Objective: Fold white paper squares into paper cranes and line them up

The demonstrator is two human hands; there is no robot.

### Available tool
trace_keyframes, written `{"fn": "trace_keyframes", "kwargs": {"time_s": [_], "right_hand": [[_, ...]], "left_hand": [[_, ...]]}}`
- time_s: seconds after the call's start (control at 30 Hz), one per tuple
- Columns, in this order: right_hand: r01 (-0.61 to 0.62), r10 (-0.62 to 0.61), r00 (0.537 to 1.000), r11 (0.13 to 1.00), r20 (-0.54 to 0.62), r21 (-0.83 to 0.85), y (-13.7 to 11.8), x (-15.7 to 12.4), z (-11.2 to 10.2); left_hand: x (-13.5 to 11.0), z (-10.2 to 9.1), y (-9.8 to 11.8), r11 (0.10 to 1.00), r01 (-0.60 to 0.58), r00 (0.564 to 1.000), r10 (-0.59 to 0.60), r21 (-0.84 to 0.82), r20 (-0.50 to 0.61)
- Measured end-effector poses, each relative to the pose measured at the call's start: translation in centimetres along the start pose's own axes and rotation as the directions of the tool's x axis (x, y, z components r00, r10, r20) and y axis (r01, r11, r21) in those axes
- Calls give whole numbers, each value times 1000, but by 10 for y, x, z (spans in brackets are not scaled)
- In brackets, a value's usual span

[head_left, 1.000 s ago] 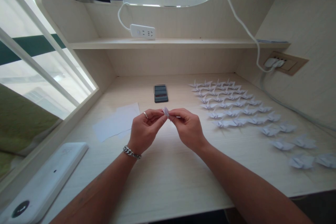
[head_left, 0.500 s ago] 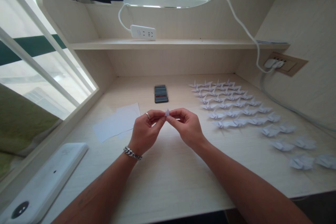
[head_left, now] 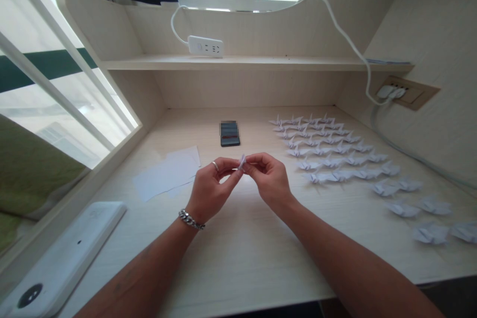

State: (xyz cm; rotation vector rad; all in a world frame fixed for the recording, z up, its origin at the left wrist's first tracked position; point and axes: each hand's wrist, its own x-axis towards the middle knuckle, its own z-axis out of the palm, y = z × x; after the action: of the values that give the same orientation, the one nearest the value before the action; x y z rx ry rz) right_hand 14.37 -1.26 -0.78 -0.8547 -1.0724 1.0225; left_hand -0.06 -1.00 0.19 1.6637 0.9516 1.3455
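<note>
My left hand (head_left: pixel 210 188) and my right hand (head_left: pixel 270 179) meet above the middle of the desk (head_left: pixel 238 258). Both pinch a small folded piece of white paper (head_left: pixel 242 161) between their fingertips. The left hand wears a ring and a chain bracelet on its wrist. Most of the paper piece is hidden by the fingers. Loose white paper sheets (head_left: pixel 166 175) lie just left of my left hand. Several folded paper cranes (head_left: pixel 328 151) stand in rows to the right of my right hand.
A dark phone (head_left: pixel 229 133) lies beyond my hands. A white flat device (head_left: pixel 63 258) sits at the front left edge. On the shelf stands a white power strip (head_left: pixel 205 46), its cable running to a wall socket (head_left: pixel 404 92) at right. A window frame borders the left.
My hands stay together on the paper piece and have shifted slightly right. The fingers have worked the paper, which now tilts a little differently.
</note>
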Motion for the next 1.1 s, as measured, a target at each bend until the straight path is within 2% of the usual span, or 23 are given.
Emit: {"fn": "trace_keyframes", "kwargs": {"time_s": [0.23,0.53,0.73,1.1], "right_hand": [[6,-6,1000,1000,-1,10,2,-2,0],[13,-13,1000,1000,11,-18,3,-2,-1],[-2,2,1000,999,-10,41,-1,-3,0],[38,-37,999,999,-37,5,3,-3,-1]], "left_hand": [[0,-1,-3,990,-72,995,80,118,-59],[0,-1,1,973,-128,988,141,190,-56],[1,-1,3,947,-158,984,173,280,-31],[-1,2,4,960,-138,987,154,243,-47]]}}
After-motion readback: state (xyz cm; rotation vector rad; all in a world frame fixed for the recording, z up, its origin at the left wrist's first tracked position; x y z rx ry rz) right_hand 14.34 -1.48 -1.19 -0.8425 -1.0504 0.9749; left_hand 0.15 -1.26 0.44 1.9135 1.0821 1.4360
